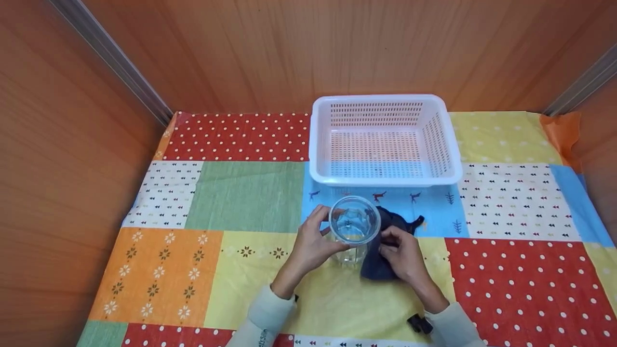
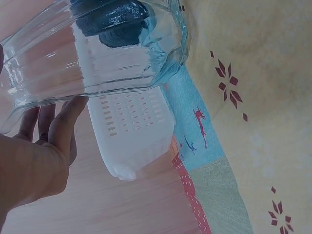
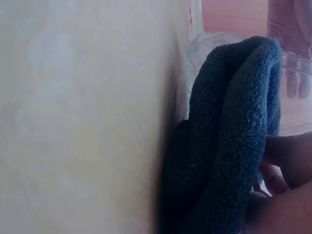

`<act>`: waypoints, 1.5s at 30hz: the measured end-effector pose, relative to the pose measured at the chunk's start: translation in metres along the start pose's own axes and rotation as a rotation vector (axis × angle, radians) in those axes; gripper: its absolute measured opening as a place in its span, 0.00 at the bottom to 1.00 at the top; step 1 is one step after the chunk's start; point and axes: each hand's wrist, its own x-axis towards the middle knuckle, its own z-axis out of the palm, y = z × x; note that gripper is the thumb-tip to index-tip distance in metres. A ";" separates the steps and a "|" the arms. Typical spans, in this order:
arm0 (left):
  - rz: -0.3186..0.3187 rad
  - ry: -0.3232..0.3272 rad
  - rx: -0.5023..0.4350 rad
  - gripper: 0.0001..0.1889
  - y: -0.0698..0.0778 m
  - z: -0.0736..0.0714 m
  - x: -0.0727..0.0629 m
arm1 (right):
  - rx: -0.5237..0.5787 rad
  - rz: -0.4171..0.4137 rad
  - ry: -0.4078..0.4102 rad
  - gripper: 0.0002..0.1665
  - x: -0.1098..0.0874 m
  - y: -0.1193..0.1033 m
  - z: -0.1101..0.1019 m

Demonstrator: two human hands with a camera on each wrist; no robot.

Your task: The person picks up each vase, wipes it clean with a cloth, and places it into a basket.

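A clear glass vase [image 1: 355, 220] stands upright on the patterned tablecloth, its round rim facing up. My left hand [image 1: 313, 242] grips the vase from the left, with the thumb in front and the fingers around the far side. The left wrist view shows the fingers against the ribbed glass [image 2: 122, 73]. Just right of the vase, my right hand [image 1: 402, 253] pinches a dark blue fuzzy cloth [image 1: 376, 262] against or close beside the glass. In the right wrist view the folded cloth [image 3: 234, 126] hides part of the vase and some fingertips.
Behind the vase sits a white plastic basket [image 1: 385, 181] with slotted walls and nothing in it. A black item with a thin curved end [image 1: 417, 222] lies beyond the right hand, partly covered. Wooden panels [image 1: 241, 58] rise at the back and both sides.
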 end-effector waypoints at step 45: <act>0.025 0.012 0.023 0.32 0.000 0.001 -0.001 | 0.068 -0.082 0.024 0.13 -0.006 -0.037 -0.008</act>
